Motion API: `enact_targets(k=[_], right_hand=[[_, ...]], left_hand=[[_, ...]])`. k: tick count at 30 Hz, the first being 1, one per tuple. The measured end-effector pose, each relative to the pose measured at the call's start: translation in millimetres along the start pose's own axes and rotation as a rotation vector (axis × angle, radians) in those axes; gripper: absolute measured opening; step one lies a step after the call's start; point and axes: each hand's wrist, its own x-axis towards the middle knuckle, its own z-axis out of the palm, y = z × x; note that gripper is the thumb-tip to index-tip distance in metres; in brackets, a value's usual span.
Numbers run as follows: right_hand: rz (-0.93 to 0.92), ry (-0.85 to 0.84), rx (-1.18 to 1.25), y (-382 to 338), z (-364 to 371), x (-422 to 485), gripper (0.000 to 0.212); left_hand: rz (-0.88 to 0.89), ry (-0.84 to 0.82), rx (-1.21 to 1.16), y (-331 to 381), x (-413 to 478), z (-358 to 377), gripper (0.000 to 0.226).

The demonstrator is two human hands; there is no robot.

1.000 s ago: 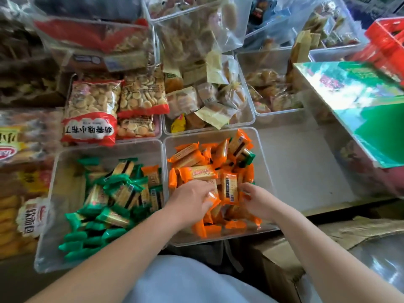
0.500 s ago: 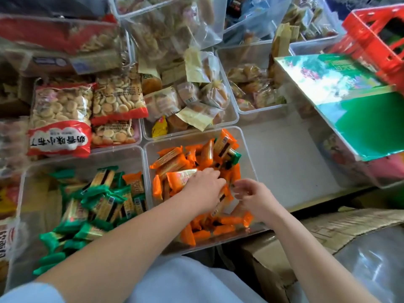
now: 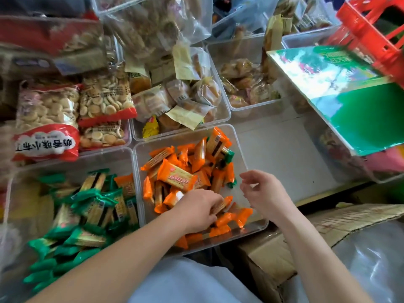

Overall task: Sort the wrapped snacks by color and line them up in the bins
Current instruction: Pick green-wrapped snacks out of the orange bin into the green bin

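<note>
A clear bin (image 3: 242, 147) in the middle holds a heap of orange wrapped snacks (image 3: 177, 177), with a couple of green ones (image 3: 228, 156) near its far right side. The clear bin (image 3: 65, 169) to its left holds green wrapped snacks (image 3: 87, 215) and one orange snack (image 3: 125, 184). My left hand (image 3: 197, 209) reaches into the near part of the orange bin and grips an orange snack. My right hand (image 3: 265, 193) hovers over the bin's right edge with loosely curled fingers and holds nothing.
Bags of small round biscuits (image 3: 48, 119) lie at the back left. Clear bins with plastic-wrapped pastries (image 3: 181, 99) stand behind. A tilted green box (image 3: 349, 95) and a red crate (image 3: 376, 29) are at the right. A cardboard box (image 3: 273, 259) sits below the bins.
My left hand has pulled back from the middle of the orange heap to its near part. My right hand has lifted out of the snacks to the bin's right edge.
</note>
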Motion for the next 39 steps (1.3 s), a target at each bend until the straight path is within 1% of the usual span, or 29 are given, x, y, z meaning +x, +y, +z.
enact_targets(k=[2,3,5,7,9,11,12,13,14,16,18,19,20,22,24,25,26,28,29,31,32,34,37,38,39], right_hand=[[-0.036,-0.016,-0.023,-9,9,9,0.035],[-0.059,-0.062,-0.051,-13,16,13,0.043],[-0.126,-0.157,-0.184,-17,33,19,0.055],[-0.130,-0.241,-0.267,-14,50,27,0.058],[-0.027,-0.314,-0.205,-11,54,35,0.060],[0.069,-0.381,-0.137,-10,53,39,0.066],[0.085,-0.409,-0.129,-12,52,37,0.068],[0.074,-0.420,-0.131,-13,50,35,0.066],[0.034,-0.414,-0.147,-16,47,31,0.058],[-0.100,-0.391,-0.260,-19,40,18,0.038],[-0.185,-0.452,-0.448,-15,34,3,0.031],[-0.184,-0.499,-0.522,-13,32,-3,0.032],[-0.139,-0.544,-0.545,-10,29,-8,0.035],[-0.042,-0.573,-0.456,-12,23,-15,0.052],[-0.004,-0.475,-0.335,-15,19,-11,0.061],[-0.001,-0.390,-0.272,-15,17,-6,0.060],[0.000,-0.291,-0.188,-15,18,0,0.055],[-0.037,-0.121,0.007,-17,23,10,0.042],[-0.065,-0.069,0.086,-19,26,16,0.042],[-0.099,-0.038,0.145,-26,35,31,0.049],[-0.114,-0.032,0.126,-30,41,40,0.052],[-0.113,-0.019,-0.008,-36,53,58,0.057],[-0.099,0.007,-0.220,-39,71,71,0.076],[-0.090,0.032,-0.255,-38,76,75,0.075],[-0.076,0.061,-0.289,-37,79,76,0.070]], left_hand=[[-0.010,0.051,-0.043,-3,-10,4,0.038],[-0.016,0.076,-0.071,-5,-16,5,0.034],[-0.013,0.109,-0.127,-8,-31,6,0.032],[-0.019,0.138,-0.136,-12,-47,7,0.040],[-0.057,0.183,-0.112,-15,-56,5,0.044],[-0.101,0.252,-0.113,-18,-57,2,0.041],[-0.121,0.276,-0.118,-18,-55,1,0.038],[-0.134,0.289,-0.118,-18,-53,0,0.035],[-0.137,0.294,-0.104,-17,-50,0,0.032],[-0.126,0.287,-0.042,-16,-47,0,0.028],[-0.101,0.246,0.029,-13,-45,3,0.027],[-0.084,0.215,0.061,-11,-44,4,0.028],[-0.071,0.175,0.085,-10,-43,4,0.028],[-0.072,0.085,0.091,-6,-39,3,0.026],[-0.090,0.023,0.063,-4,-35,-4,0.026],[-0.090,0.028,0.047,-2,-32,-9,0.028],[-0.082,0.067,0.027,-1,-30,-15,0.028],[-0.070,0.208,-0.029,-3,-25,-27,0.029],[-0.074,0.273,-0.053,-6,-22,-32,0.028],[-0.093,0.364,-0.115,-11,-17,-41,0.029],[-0.103,0.389,-0.161,-13,-17,-45,0.029],[-0.110,0.433,-0.244,-17,-19,-47,0.029],[-0.124,0.457,-0.320,-24,-28,-40,0.027],[-0.136,0.455,-0.333,-26,-31,-37,0.027],[-0.149,0.460,-0.344,-29,-34,-34,0.027]])
